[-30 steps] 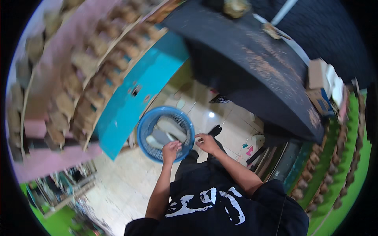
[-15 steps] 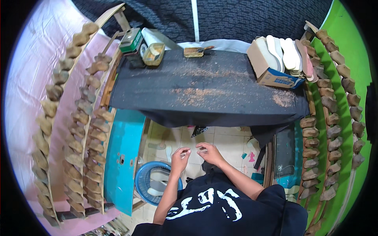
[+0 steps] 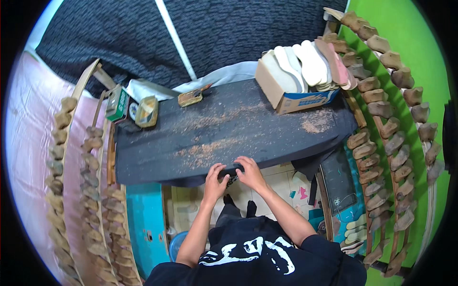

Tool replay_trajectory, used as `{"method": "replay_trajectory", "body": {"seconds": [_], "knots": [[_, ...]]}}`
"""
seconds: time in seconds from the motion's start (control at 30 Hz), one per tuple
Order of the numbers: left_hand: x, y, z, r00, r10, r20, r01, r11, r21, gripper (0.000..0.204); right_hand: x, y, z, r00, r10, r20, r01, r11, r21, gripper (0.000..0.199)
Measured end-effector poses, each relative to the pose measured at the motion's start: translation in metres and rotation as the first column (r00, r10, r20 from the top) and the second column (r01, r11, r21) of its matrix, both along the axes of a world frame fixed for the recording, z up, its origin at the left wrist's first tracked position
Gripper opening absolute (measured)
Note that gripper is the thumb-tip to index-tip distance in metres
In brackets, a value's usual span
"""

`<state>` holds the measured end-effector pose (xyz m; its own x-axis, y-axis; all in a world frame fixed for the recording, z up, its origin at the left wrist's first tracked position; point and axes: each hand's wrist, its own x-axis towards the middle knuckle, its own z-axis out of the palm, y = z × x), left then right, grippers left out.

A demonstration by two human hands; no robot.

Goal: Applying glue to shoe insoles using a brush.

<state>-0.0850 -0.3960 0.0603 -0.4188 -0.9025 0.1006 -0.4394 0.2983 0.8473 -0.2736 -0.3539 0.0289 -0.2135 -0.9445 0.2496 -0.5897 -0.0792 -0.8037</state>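
My left hand (image 3: 216, 183) is held in front of the table's near edge, thumb and fingers curved and apart, with nothing in it. Close beside it, my right hand (image 3: 250, 174) has its fingers bent and spread, also without anything between them. Both are nearest to the table (image 3: 229, 136), which is draped in dark cloth and strewn with brown shavings. Whether the fingertips touch the cloth I cannot tell. On the far right of the table stands a cardboard box (image 3: 305, 103) holding several white and pink shoe-sole shapes (image 3: 309, 64).
At the table's far left are a green and white tin (image 3: 116, 106) and a yellowish tub (image 3: 147, 112). A small tray (image 3: 190, 99) with a brush-like tool lies at the back. Racks of wooden shoe lasts (image 3: 391, 126) line both sides. A blue basket (image 3: 177, 245) sits low left.
My body and view have moved closer to the table and turned somewhat. Both hands have come forward to its near edge, with their fingers more spread. The basket is now mostly hidden by my arm.
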Motion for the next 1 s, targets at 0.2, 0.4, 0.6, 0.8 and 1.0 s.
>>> {"method": "replay_trajectory", "body": {"seconds": [0.2, 0.4, 0.6, 0.8, 1.0], "knots": [[-0.013, -0.032, -0.028, 0.994, -0.095, 0.058, 0.100, 0.990, -0.101, 0.040, -0.002, 0.002, -0.006, 0.998, -0.017, -0.065, 0.018, 1.000, 0.012, 0.036], [-0.002, -0.038, -0.028, 0.967, -0.140, 0.215, 0.170, 0.977, -0.126, 0.039, 0.002, 0.012, -0.001, 0.996, -0.016, -0.090, 0.019, 0.999, 0.030, 0.034], [-0.004, -0.060, -0.010, 0.944, -0.237, 0.229, 0.271, 0.954, -0.129, 0.035, -0.002, 0.001, 0.021, 0.997, -0.018, -0.078, 0.031, 0.985, 0.173, 0.031], [-0.034, -0.098, 0.003, 0.928, -0.277, 0.249, 0.314, 0.942, -0.122, 0.025, -0.022, -0.026, 0.022, 0.951, -0.252, 0.179, 0.227, 0.962, 0.152, 0.019], [-0.106, -0.127, 0.038, 0.939, -0.311, 0.150, 0.330, 0.935, -0.127, 0.014, -0.061, -0.034, 0.055, 0.894, -0.385, 0.230, 0.355, 0.921, 0.164, 0.014]]}}
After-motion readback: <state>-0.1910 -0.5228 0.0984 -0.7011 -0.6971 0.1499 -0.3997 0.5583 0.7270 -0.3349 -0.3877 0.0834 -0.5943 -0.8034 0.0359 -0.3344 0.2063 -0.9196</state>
